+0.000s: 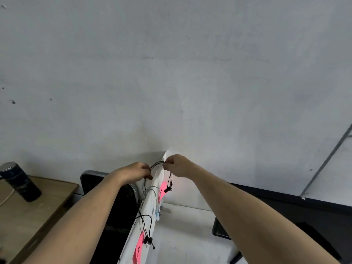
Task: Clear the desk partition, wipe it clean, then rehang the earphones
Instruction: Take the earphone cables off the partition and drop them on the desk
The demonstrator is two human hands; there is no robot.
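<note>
A white desk partition point(147, 204) runs away from me toward the wall, seen edge-on. Black earphones point(168, 188) hang over its far end; their cable arches across the top edge. My left hand point(136, 172) pinches the cable on the left side of the partition, and my right hand point(176, 165) pinches it at the top edge on the right, with the earbuds dangling below. A grey-white pair point(151, 193) hangs at mid-length, and another black pair point(148, 240) hangs nearer me. Pink sticky notes point(139, 248) are stuck on the partition's right face.
A dark cylindrical flask point(19, 181) stands on a wooden desk point(28, 216) at the left. A dark monitor point(112, 206) sits just left of the partition. On the right lie a white desk point(186, 235) and a black monitor edge point(221, 228). A grey wall fills the background.
</note>
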